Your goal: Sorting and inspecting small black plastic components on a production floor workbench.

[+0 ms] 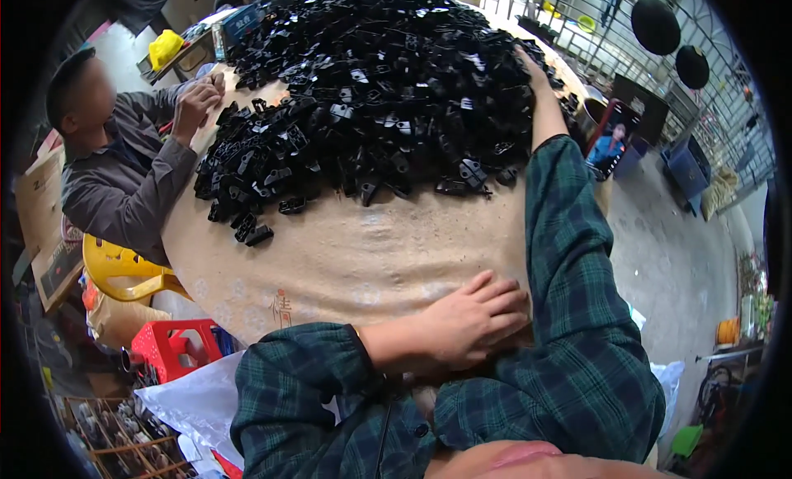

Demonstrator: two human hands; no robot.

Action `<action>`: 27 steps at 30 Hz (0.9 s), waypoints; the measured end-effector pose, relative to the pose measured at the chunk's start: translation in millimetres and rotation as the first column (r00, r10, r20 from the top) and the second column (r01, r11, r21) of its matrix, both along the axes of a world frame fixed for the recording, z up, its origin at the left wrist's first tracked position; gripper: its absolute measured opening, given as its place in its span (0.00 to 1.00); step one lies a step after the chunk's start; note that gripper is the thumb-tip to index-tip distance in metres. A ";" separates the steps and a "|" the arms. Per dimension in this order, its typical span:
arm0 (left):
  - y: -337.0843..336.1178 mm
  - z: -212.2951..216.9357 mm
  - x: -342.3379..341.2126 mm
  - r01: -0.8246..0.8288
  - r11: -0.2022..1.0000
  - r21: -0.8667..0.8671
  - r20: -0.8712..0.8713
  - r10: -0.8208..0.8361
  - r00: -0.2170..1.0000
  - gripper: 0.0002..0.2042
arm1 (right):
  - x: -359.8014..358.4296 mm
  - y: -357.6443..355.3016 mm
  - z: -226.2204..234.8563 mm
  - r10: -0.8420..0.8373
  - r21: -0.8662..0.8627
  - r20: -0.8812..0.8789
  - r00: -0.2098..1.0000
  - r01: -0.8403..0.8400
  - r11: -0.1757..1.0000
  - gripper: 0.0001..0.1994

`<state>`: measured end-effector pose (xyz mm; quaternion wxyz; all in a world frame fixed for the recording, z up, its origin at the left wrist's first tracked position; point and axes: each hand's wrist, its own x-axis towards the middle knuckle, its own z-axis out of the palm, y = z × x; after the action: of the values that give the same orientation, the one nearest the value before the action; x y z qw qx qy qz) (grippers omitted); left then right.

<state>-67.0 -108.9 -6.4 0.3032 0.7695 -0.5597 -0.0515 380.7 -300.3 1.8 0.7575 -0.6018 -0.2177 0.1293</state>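
A large heap of small black plastic parts (396, 99) covers the far and middle part of a table with a tan cover (388, 240). My left hand (474, 322) lies palm down at the table's near edge, its fingers stretched out and nothing seen in them. Far forward along the right side of the heap reaches my right arm. My right hand (533, 68) is against the heap's right flank; its fingers are small and partly hidden among the black parts, so their grip does not show. Several loose black parts (257, 234) lie at the heap's near left edge.
Across the left side sits a person (124, 165), both hands together at the table edge. A phone (612, 139) stands upright at the right edge. A yellow chair (124, 268) and a red stool (169, 351) are at the left. A blue bin (686, 178) stands on the floor.
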 end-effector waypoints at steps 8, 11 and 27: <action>-30.2 6.9 7.9 -0.042 0.980 -0.195 -0.040 0.034 0.999 0.25 | 30.9 -67.9 -59.0 -0.155 -0.130 0.960 0.235 0.858 0.497 0.20; 23.6 -16.2 2.4 -0.343 0.921 -0.186 -0.114 0.326 0.938 0.23 | -100.9 146.1 -34.6 -0.435 0.154 0.291 0.852 0.407 0.900 0.16; 22.3 -23.1 24.7 -0.599 0.762 -0.248 -0.095 0.596 0.797 0.20 | -114.3 -9.2 -19.4 -0.114 -0.514 0.847 0.519 0.855 0.072 0.30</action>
<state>-42.3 -86.6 -29.5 0.4071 0.8594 -0.2857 0.1190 266.4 -309.4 -17.6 0.1303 -0.9511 -0.0918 -0.2644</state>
